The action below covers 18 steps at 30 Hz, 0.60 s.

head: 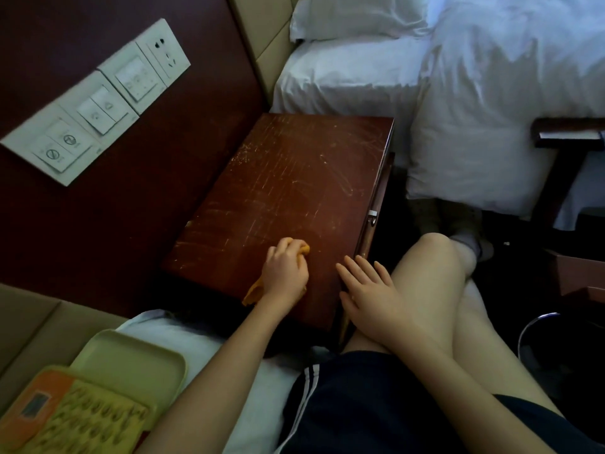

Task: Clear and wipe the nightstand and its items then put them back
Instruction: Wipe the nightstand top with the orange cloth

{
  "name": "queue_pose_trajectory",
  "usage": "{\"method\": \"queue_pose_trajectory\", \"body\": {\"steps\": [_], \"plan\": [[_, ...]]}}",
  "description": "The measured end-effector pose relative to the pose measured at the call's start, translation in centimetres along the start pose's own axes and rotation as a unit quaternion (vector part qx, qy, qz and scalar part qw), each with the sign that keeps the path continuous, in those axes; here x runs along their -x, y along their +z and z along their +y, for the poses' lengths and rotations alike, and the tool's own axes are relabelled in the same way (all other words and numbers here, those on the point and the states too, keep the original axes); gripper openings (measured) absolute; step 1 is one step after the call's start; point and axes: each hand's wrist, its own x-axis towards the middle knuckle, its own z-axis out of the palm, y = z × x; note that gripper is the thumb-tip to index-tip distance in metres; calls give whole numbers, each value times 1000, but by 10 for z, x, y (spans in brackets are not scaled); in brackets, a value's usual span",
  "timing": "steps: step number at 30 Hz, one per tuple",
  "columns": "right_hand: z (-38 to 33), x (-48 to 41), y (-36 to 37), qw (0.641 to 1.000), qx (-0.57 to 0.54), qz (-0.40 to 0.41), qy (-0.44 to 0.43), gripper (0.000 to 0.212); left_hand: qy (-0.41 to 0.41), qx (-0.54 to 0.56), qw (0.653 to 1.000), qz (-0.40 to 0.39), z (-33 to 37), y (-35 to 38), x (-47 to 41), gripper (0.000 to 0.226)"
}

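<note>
The dark red wooden nightstand fills the middle of the view, its scratched top bare of items. My left hand presses a crumpled orange cloth onto the top near its front edge; part of the cloth sticks out past my wrist and a bit shows by my fingers. My right hand lies flat with fingers spread on the nightstand's near right corner, holding nothing. A pale green tray and an orange-yellow packet rest on the bed at bottom left.
A wall panel of switches and a socket sits behind the nightstand to the left. A white bed stands beyond it. My bare legs are on the right, a bin rim and dark furniture further right.
</note>
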Motion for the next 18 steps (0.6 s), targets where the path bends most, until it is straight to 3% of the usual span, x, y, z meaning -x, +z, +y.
{"method": "queue_pose_trajectory", "body": {"steps": [5, 13, 18], "plan": [[1, 1, -2, 1000, -4, 3, 6, 52, -63, 30, 997, 27, 28, 6, -25, 27], [2, -2, 0, 1000, -16, -1, 16, 53, 95, 30, 994, -53, 22, 8, 12, 32], [2, -1, 0, 1000, -22, 4, 15, 51, 26, 27, 999, -1, -8, -1, 14, 27]]}}
